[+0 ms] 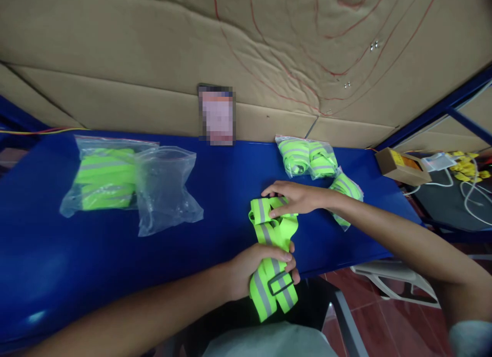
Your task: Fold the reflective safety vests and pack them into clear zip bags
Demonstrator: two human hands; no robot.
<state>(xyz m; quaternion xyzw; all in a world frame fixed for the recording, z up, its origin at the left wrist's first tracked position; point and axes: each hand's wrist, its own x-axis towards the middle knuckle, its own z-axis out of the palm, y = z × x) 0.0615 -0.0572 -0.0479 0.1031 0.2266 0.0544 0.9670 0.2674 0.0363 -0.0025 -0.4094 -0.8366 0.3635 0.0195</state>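
Note:
A neon yellow-green reflective strap (269,236) with a grey stripe and a black buckle lies partly folded near the table's front edge, its loose ends hanging over it. My left hand (261,265) is wrapped around the middle of the strap, just above the buckle. On the far folded loops rests my right hand (294,197), its fingers bent over the top and the thumb against the strap. Whatever lies under that palm is hidden. To the left, an unfilled clear zip bag (169,188) overlaps a bag of folded neon straps (107,177).
Bagged rolled straps (307,157) sit at the back right, with another bag (348,193) beside my right forearm. A phone-like object (217,113), blurred out, leans on the cardboard wall (134,49). A small cardboard box (402,165) stands at the blue table's (226,193) right end.

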